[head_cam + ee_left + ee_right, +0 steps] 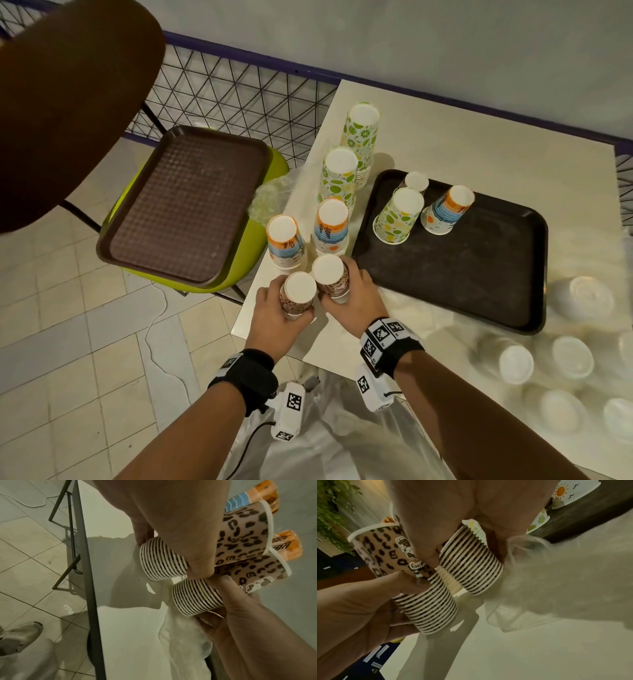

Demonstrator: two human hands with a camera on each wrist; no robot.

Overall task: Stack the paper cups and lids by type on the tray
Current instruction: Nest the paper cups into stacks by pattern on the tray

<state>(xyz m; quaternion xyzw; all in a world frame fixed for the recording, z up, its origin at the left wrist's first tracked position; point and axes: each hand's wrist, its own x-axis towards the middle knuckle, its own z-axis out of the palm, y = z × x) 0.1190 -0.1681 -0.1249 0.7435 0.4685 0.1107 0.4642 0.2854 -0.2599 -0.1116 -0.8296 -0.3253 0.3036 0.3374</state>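
Two upside-down stacks of leopard-print paper cups stand side by side at the table's near left corner. My left hand point(274, 308) grips the left stack point(298, 294) point(163, 559). My right hand point(356, 291) grips the right stack point(330, 279) point(471, 568). In the wrist views both stacks hang slightly above the tabletop with shadows beneath them. The black tray point(479, 274) holds an upturned lime-print cup point(397, 216), a sun-print cup point(445, 210) and a small cup point(415, 181) behind them.
Left of the tray stand two lime-print stacks point(359, 133) and two orange sun-print stacks point(330, 226). White lids point(513, 363) lie in clear plastic at the right. A brown tray point(178, 205) rests on a green chair beside the table.
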